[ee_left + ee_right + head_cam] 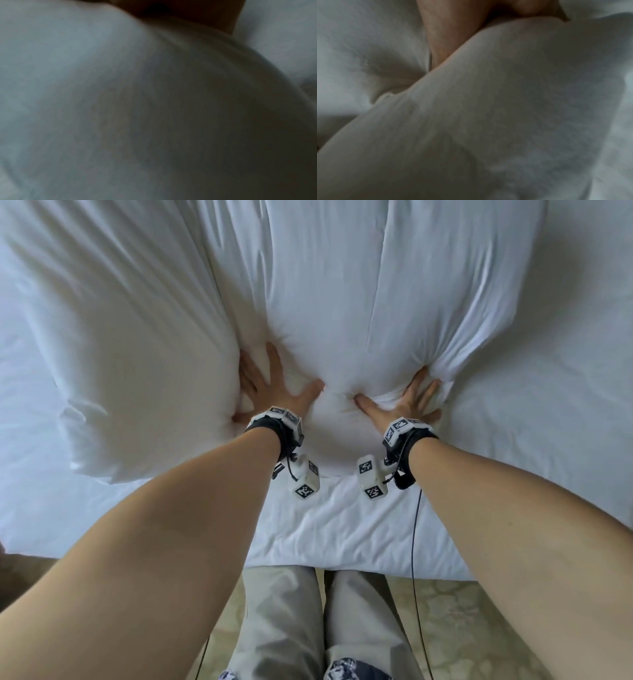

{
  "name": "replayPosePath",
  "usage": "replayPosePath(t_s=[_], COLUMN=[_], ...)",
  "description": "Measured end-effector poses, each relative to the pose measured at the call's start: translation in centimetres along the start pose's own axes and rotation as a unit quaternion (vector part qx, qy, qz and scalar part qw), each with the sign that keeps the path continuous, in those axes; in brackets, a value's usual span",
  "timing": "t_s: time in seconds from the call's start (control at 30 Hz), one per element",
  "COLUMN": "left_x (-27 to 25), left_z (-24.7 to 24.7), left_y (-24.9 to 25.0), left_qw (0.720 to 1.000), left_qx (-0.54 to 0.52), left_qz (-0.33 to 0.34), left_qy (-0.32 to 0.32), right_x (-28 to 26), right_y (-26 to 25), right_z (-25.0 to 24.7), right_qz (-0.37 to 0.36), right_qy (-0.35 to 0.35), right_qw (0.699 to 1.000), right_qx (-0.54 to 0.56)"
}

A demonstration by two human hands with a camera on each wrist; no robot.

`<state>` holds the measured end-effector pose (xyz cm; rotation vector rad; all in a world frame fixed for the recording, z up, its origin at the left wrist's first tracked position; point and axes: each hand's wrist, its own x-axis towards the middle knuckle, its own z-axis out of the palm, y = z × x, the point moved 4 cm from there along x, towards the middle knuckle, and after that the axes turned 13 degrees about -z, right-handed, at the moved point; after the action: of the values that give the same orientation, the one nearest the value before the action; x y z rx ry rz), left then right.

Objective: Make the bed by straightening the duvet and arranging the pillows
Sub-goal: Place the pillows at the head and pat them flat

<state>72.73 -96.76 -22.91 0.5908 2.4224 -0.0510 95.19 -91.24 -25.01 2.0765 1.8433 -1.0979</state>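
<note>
Two white pillows lie side by side on the bed in the head view. The right pillow is dented under both my hands. My left hand presses flat on its left edge, fingers spread, some tucked into the gap beside the left pillow. On the same pillow's near right corner my right hand presses with straight, spread fingers, the fabric bunching around them. Both wrist views are close and blurred: white pillow fabric fills the left one, and a finger over white fabric shows in the right one.
The white sheet covers the mattress up to its near edge, right in front of my legs. A patterned carpet lies below. A thin black cable hangs from my right wrist.
</note>
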Motion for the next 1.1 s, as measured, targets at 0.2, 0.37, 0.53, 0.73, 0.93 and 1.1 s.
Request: replayPosePath(t_s=[0.2,0.37,0.53,0.73,0.93,1.1], left_x=[-0.9,-2.9,-3.8,-1.6,5.1,11.3], left_z=[-2.6,-9.3,-17.4,-23.4,-25.6,-24.5], left_y=[-0.3,-0.8,-0.8,1.1,-1.0,-6.0], left_qw=[0.998,0.997,0.988,0.963,0.972,0.984], left_qx=[0.051,0.037,0.054,0.119,0.185,0.128], left_qz=[-0.002,0.046,0.140,0.215,0.142,0.122], left_qy=[-0.039,-0.053,0.030,0.114,0.016,-0.001], right_x=[-2.9,-6.4,-9.2,-8.7,-5.6,-2.4], right_y=[-2.0,-6.4,-14.4,-23.2,-30.3,-33.5], right_z=[-2.8,-5.1,-6.4,-5.9,-4.5,-0.8], right_qz=[0.051,-0.043,-0.236,-0.334,-0.277,-0.214], right_qy=[-0.028,0.106,0.118,0.059,0.009,-0.020], right_qw=[0.998,0.993,0.963,0.935,0.947,0.953], right_qx=[-0.026,-0.004,-0.058,-0.100,-0.165,-0.213])
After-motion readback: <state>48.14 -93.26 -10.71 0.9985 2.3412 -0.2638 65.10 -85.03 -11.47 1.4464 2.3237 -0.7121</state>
